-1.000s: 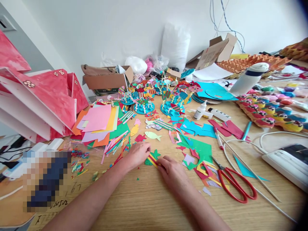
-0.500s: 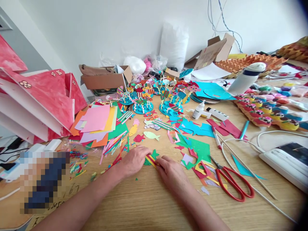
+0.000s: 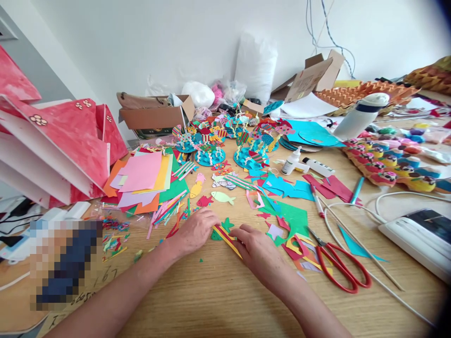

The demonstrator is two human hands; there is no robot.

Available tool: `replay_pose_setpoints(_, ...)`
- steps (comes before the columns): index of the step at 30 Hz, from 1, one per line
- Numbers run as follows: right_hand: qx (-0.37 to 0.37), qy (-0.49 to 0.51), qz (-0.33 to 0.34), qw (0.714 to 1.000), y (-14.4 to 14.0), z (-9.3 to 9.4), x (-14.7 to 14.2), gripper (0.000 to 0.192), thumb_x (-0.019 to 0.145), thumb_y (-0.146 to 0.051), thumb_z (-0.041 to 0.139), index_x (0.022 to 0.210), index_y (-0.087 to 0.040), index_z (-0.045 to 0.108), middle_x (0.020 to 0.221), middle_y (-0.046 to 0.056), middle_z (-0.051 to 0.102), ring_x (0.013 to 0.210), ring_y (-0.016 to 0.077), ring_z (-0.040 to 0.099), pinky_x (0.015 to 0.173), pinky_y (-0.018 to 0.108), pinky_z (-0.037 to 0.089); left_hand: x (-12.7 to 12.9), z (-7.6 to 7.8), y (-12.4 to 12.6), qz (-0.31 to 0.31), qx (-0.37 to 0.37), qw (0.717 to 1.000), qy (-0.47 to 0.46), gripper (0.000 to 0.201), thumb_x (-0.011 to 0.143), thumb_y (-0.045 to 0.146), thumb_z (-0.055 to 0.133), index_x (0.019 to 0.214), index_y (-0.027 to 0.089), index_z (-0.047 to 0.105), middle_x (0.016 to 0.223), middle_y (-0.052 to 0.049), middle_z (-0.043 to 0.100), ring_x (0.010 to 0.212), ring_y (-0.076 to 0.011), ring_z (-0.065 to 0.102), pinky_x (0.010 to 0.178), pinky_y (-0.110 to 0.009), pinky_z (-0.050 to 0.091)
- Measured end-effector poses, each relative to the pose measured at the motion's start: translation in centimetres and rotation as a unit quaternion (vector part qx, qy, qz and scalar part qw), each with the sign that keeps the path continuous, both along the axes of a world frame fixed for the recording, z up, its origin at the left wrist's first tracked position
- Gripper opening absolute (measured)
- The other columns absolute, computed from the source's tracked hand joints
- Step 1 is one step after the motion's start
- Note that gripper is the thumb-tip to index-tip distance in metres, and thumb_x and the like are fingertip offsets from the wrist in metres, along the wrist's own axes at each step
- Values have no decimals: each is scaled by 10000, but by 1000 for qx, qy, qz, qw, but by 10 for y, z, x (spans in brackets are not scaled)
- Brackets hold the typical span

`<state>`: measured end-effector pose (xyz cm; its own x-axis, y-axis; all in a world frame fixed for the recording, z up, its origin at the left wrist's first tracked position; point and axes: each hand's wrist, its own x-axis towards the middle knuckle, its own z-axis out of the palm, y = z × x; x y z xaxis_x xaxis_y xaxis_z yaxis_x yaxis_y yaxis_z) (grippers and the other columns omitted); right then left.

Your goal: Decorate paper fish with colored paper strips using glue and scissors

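Observation:
A green paper fish lies on the table between my hands. Across it run red and yellow paper strips, slanting down to the right. My left hand has its fingers pressed together on the strips' upper left end. Over their lower right part, my right hand bends its fingers, and the strips pass under it; the exact contact of the thumb is hidden. Just beyond my hands lie a red paper fish, a pale green paper fish and a yellow paper fish.
Red-handled scissors lie at the right among paper scraps, near a white cable and thin stick. Stacked coloured paper sits at the left, with cut strips below. Glue bottles and several blue-based fish models stand farther back.
My right hand has shifted slightly right and its fingers have lifted and loosened, showing more of the strips' lower end. My left hand stays nearly in place.

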<state>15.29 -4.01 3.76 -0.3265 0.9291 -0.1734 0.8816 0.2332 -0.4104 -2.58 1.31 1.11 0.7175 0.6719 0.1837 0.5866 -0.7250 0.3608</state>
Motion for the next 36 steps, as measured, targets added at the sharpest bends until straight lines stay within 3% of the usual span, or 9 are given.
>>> replay_pose_setpoints(5,22,-82,31,996,10,-5,-6,252,830,-166,384,900,-249,612,808,25,585,695,141,591,530,211,313,3,-4,2,-19,9,1000,22,266,785,23,365,841,138,598,809,-37,605,825,-154,491,769,-266,400)
replay_pose_setpoints(17,30,-103,31,994,12,-16,-11,243,832,-172,395,935,-276,589,784,16,578,687,140,591,495,207,291,6,-5,4,-29,1,999,37,282,778,17,363,806,151,609,787,-28,595,817,-147,473,772,-260,390)
replay_pose_setpoints(26,14,-108,26,994,-3,-6,0,237,805,-113,405,850,-232,606,755,23,591,665,130,581,486,210,271,4,-7,4,-32,1,999,32,269,782,33,373,833,151,609,822,-33,597,832,-153,480,789,-283,396)
replay_pose_setpoints(32,43,-87,33,995,-6,-7,1,254,786,-75,404,853,-235,589,755,11,568,635,115,555,489,212,258,1,1,1,-24,4,999,-32,290,769,12,358,864,151,594,854,-35,605,876,-146,488,810,-278,400)
replay_pose_setpoints(36,54,-88,33,994,-3,-13,-5,235,809,-91,391,841,-222,584,780,15,570,652,111,552,487,209,261,2,6,-5,-23,-10,1000,-8,261,787,26,364,833,149,590,815,-30,590,832,-136,504,767,-252,408)
